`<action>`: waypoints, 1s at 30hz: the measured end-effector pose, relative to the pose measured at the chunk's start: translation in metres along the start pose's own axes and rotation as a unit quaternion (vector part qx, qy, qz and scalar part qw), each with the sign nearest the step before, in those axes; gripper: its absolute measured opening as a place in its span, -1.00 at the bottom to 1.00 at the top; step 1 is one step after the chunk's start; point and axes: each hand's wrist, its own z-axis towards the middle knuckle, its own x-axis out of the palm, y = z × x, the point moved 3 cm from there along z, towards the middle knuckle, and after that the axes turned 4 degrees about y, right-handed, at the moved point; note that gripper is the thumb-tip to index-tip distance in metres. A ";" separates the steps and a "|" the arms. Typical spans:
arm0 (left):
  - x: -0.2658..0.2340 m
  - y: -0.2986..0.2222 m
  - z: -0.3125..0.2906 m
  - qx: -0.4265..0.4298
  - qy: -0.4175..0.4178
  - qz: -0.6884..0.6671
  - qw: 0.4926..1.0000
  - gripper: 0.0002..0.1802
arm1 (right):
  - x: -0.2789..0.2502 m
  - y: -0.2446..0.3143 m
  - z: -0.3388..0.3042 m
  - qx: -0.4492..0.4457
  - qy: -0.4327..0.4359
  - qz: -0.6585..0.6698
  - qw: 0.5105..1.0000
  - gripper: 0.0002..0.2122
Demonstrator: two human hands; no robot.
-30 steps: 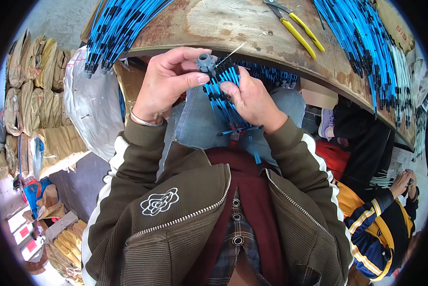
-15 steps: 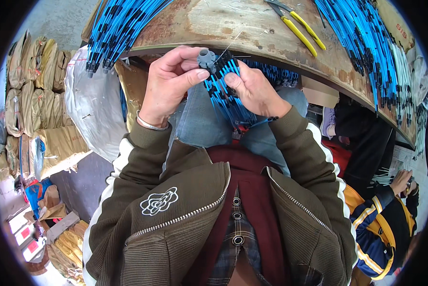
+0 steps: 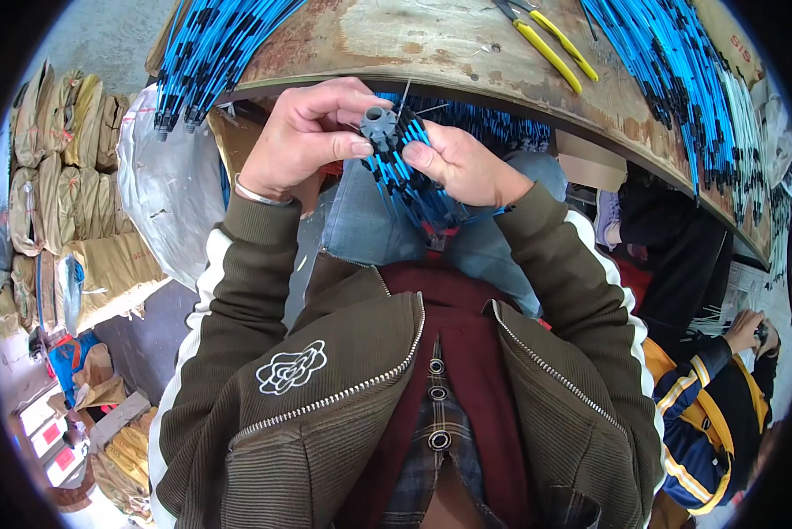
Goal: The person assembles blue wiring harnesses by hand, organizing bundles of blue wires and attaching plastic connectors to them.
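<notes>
Above my knees, just off the table's near edge, my left hand has its thumb and fingertips closed around a grey notched plastic umbrella hub. The hub's round hole faces up. My right hand grips a bundle of blue umbrella ribs with black joints, its thumb pressed on the ribs beside the hub. Rib ends meet the hub's side; how they are fixed there is too small to tell. A thin wire sticks up between hub and ribs. The bundle's lower part hangs between my legs.
On the worn wooden table lie yellow-handled pliers. Blue ribs hang over its left edge, and more blue ribs lie at right. Wrapped brown bundles are stacked at left. A co-worker sits at lower right.
Both hands, with the hub and ribs, have shifted slightly left. The hub has turned a little, and the thin wire that leaned right now stands nearly upright.
</notes>
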 end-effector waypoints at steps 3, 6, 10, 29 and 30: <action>0.001 0.006 0.008 -0.025 -0.002 -0.031 0.999 -0.60 | 0.000 -0.005 -0.003 -0.005 -0.031 0.024 0.999 -0.68; 0.010 0.023 0.016 -0.050 -0.044 -0.087 0.994 -0.64 | -0.004 -0.003 -0.008 0.007 -0.095 0.028 0.995 -0.68; 0.034 0.047 0.024 -0.042 -0.245 -0.169 0.954 -0.69 | -0.014 0.002 -0.009 0.084 -0.209 0.052 0.973 -0.69; 0.048 0.014 -0.011 0.068 -0.363 0.123 0.921 -0.66 | 0.021 0.015 -0.007 -0.112 -0.330 -0.221 0.911 -0.81; 0.045 0.015 -0.015 0.067 -0.363 0.123 0.921 -0.66 | 0.019 0.016 -0.008 -0.111 -0.330 -0.221 0.911 -0.81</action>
